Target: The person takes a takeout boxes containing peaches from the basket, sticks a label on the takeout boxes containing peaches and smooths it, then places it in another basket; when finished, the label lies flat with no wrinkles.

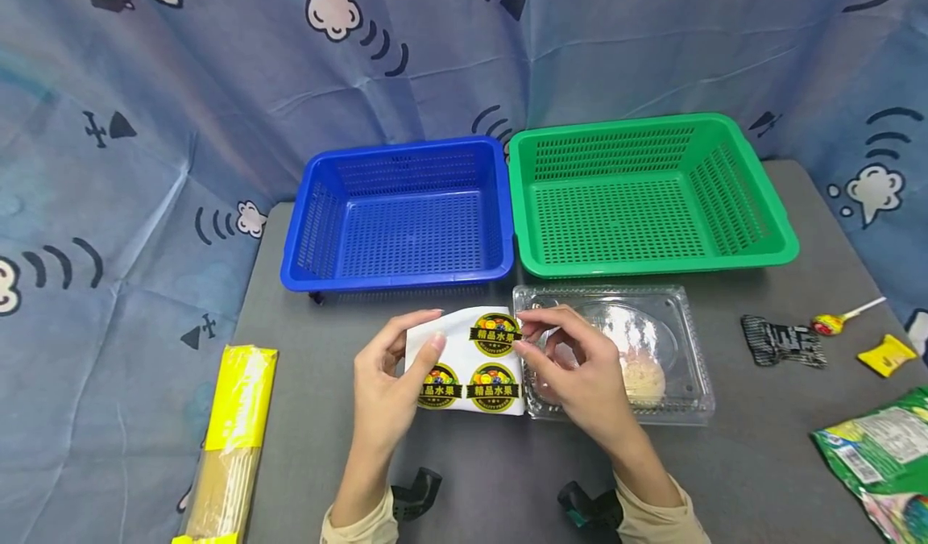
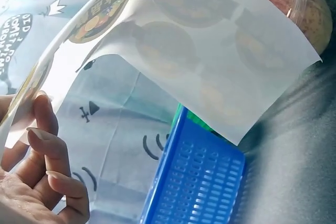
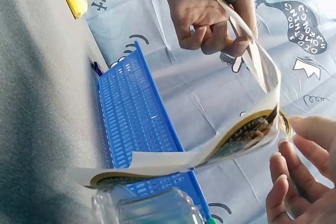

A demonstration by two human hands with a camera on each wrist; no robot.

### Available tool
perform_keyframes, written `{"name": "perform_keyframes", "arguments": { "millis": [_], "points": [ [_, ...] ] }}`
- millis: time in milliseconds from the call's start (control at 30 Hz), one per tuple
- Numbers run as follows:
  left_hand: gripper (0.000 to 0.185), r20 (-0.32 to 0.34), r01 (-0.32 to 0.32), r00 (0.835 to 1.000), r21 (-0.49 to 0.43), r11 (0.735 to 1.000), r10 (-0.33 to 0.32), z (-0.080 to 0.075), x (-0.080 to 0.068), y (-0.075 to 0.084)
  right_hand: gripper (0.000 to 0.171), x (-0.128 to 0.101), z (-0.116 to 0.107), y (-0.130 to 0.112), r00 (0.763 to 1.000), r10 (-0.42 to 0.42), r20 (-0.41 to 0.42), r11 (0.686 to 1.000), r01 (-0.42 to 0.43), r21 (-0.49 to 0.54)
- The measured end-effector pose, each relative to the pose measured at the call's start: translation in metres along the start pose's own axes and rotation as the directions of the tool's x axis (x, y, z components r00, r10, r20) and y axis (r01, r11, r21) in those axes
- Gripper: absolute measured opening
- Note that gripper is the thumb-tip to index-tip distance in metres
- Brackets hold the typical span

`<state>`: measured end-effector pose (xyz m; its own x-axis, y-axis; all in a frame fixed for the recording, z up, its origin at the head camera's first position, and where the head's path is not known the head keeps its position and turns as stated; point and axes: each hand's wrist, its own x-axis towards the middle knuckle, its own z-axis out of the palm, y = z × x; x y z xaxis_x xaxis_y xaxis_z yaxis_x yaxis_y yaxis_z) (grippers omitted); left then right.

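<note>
Left hand (image 1: 387,387) pinches the left edge of a white sticker sheet (image 1: 464,383), held above the grey table (image 1: 326,447) just in front of the blue basket (image 1: 399,213). Right hand (image 1: 573,367) pinches the top round fruit sticker (image 1: 495,334) at its right edge, fingertips (image 3: 294,145) curled on it; the sheet bows between the hands. The right hand partly hides a clear plastic clamshell box (image 1: 674,350) with a pale fruit inside, touching the sheet's right side. Green basket (image 1: 645,193) sits beside the blue one. Yellow noodle packet (image 1: 232,439) lies far left; a lollipop (image 1: 841,318), wrappers and a green snack bag (image 1: 877,439) far right.
</note>
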<state>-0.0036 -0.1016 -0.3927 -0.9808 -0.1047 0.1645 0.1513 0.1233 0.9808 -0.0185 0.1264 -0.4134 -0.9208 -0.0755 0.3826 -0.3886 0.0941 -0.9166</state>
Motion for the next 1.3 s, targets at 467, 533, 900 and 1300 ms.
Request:
{"name": "perform_keyframes", "arguments": {
  "millis": [467, 533, 900, 1300],
  "points": [
    [0.027, -0.009, 0.037, 0.999, 0.035, 0.999, -0.036, -0.0013, 0.0020, -0.0002, 0.035, 0.0000, 0.0037, -0.0039, 1.000, -0.015, -0.019, 1.000, 0.015, 0.026],
    [0.027, -0.008, 0.042, 0.999, 0.033, 0.999, -0.042, -0.0011, 0.0025, -0.0006, 0.036, 0.0000, 0.0036, -0.0046, 0.999, -0.028, -0.020, 0.999, 0.029, 0.029],
    [0.028, -0.011, 0.065, 0.998, 0.030, 0.997, -0.065, -0.0001, 0.0030, -0.0034, 0.039, -0.0022, 0.0030, -0.0065, 0.998, -0.064, -0.024, 0.997, 0.065, 0.051],
    [0.027, -0.010, 0.075, 0.997, 0.011, 0.997, -0.075, 0.0001, 0.0029, -0.0040, 0.037, -0.0037, 0.0023, -0.0078, 0.997, -0.074, -0.035, 0.993, 0.077, 0.087]
  ]
}}
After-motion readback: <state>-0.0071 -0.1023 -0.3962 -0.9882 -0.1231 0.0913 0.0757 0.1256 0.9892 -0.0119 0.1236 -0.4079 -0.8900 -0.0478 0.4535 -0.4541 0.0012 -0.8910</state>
